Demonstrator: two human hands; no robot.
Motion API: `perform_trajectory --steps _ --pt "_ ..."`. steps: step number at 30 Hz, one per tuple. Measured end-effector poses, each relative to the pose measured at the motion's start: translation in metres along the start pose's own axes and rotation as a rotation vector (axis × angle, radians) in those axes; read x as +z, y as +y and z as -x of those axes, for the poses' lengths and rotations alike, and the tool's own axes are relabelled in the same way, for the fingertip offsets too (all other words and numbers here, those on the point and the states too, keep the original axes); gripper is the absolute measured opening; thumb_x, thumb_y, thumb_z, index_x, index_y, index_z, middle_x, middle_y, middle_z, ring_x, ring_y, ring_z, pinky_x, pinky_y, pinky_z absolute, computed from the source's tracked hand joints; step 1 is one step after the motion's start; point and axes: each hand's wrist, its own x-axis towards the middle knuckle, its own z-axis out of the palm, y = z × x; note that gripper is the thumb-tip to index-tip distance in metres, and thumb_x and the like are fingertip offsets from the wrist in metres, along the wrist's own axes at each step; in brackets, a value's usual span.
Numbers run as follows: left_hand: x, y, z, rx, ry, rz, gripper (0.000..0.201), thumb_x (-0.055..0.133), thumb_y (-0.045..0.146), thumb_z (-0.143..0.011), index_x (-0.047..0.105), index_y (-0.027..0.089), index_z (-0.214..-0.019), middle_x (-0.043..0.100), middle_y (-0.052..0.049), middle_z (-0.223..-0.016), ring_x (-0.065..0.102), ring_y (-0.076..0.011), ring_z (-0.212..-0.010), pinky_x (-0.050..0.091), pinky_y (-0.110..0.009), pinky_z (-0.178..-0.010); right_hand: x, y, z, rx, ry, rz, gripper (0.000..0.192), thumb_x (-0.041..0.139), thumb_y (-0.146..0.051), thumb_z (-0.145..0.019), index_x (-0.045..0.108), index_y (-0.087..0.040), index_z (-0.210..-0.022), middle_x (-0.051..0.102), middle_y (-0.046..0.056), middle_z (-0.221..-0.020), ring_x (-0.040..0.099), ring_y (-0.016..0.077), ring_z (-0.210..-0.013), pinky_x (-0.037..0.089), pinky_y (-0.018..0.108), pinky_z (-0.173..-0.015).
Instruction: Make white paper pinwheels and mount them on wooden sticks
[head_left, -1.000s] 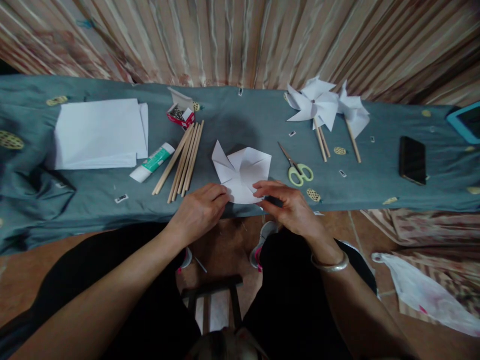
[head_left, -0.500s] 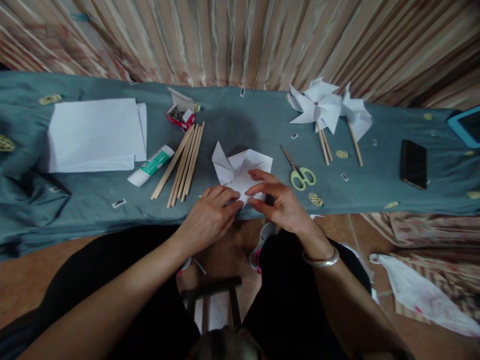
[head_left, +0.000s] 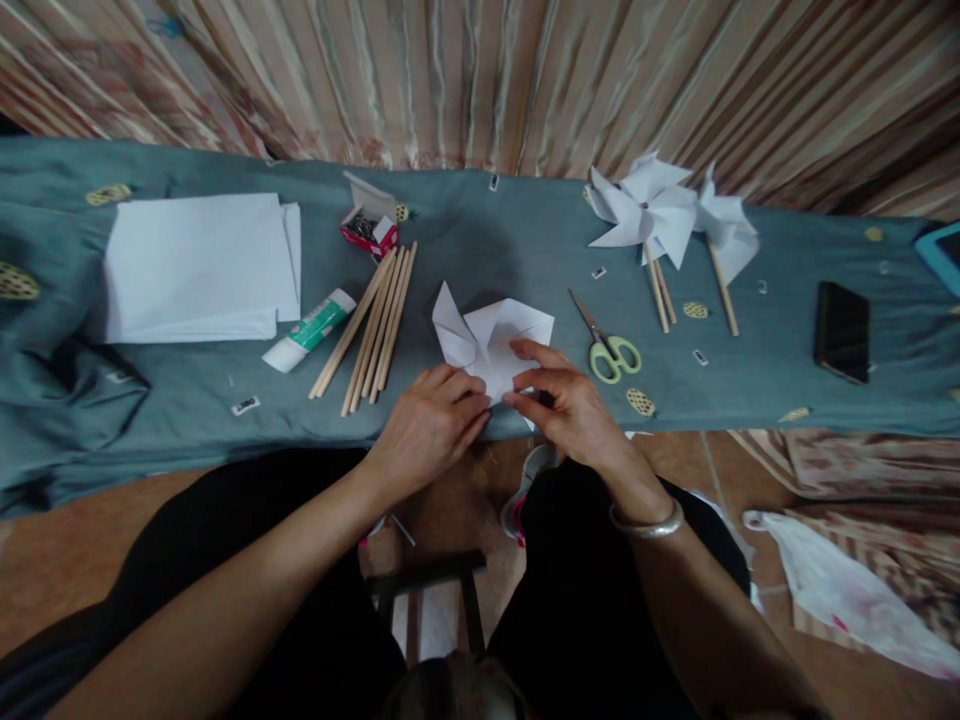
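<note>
A white paper pinwheel (head_left: 504,345), partly folded, lies at the table's near edge with one pointed blade curled up at its left. My left hand (head_left: 439,415) grips its lower left edge between thumb and fingers. From the right, my right hand (head_left: 559,395) holds the lower right part, thumb and curved fingers against the paper. The fingers hide part of the near edge. Green-handled scissors (head_left: 604,345) lie just right of the paper. To the left rest several wooden sticks (head_left: 375,335) and a glue stick (head_left: 310,331).
A stack of white paper (head_left: 195,265) sits at the left, with an opened red box of small metal pieces (head_left: 369,228) behind the sticks. Finished pinwheels (head_left: 646,205) on sticks lie at the back right. Farther right are a black phone (head_left: 842,332) and a blue-edged device (head_left: 941,255).
The view has shifted slightly, so the table things appear a little farther right. Both hands stay on the paper; my right fingers have moved slightly along its near part.
</note>
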Motion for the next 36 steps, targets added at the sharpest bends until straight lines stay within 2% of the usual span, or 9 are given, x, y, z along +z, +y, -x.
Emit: perform_trajectory --steps 4,7,10,15,28,36 --pt "0.0 -0.001 -0.001 -0.022 0.045 0.016 0.017 0.054 0.02 -0.094 0.067 0.011 -0.098 0.068 -0.009 -0.097 0.058 -0.0214 -0.091 0.052 -0.035 -0.082 0.003 0.001 -0.001 -0.003 0.03 0.026 0.01 0.063 -0.025 -0.087 0.07 -0.021 -0.081 0.062 0.01 -0.133 0.056 0.0269 -0.125 0.044 0.048 -0.106" --pt "0.0 -0.001 0.0 -0.039 0.056 0.012 0.021 0.054 0.02 -0.093 0.063 0.009 -0.109 0.069 -0.009 -0.096 0.059 -0.0219 -0.089 0.053 -0.036 -0.081 0.004 0.0 -0.002 -0.023 0.042 0.051 0.016 0.057 -0.027 -0.091 0.07 -0.021 -0.084 0.061 0.011 -0.133 0.055 0.0267 -0.125 0.044 0.049 -0.106" --pt "-0.001 0.0 0.001 -0.024 0.073 0.01 0.027 0.053 0.018 -0.093 0.06 0.01 -0.118 0.069 -0.009 -0.093 0.06 -0.0216 -0.088 0.054 -0.036 -0.079 0.005 -0.001 -0.005 -0.009 0.069 0.064 0.014 0.059 -0.028 -0.089 0.07 -0.021 -0.085 0.062 0.011 -0.133 0.056 0.0278 -0.124 0.045 0.05 -0.105" --pt "-0.002 0.0 0.003 0.004 0.069 0.021 0.019 0.054 0.018 -0.093 0.066 0.011 -0.106 0.069 -0.009 -0.095 0.06 -0.0208 -0.089 0.055 -0.035 -0.079 0.008 -0.003 -0.008 0.025 0.104 0.069 0.01 0.064 -0.027 -0.085 0.071 -0.021 -0.083 0.062 0.011 -0.131 0.056 0.0282 -0.124 0.044 0.048 -0.105" --pt "-0.002 -0.002 0.005 -0.052 0.041 0.045 0.019 0.052 0.018 -0.094 0.067 0.012 -0.105 0.068 -0.009 -0.095 0.06 -0.0196 -0.088 0.054 -0.034 -0.078 0.016 -0.008 -0.013 0.068 0.155 0.084 0.007 0.065 -0.025 -0.082 0.066 -0.022 -0.076 0.056 0.009 -0.137 0.052 0.0299 -0.126 0.043 0.052 -0.106" --pt "0.0 -0.003 0.005 -0.027 0.064 0.024 0.019 0.052 0.019 -0.094 0.067 0.011 -0.103 0.067 -0.009 -0.091 0.06 -0.019 -0.085 0.053 -0.031 -0.075 0.019 -0.005 -0.014 0.079 0.164 0.096 0.008 0.067 -0.028 -0.081 0.066 -0.021 -0.077 0.056 0.009 -0.136 0.052 0.0304 -0.125 0.041 0.051 -0.108"
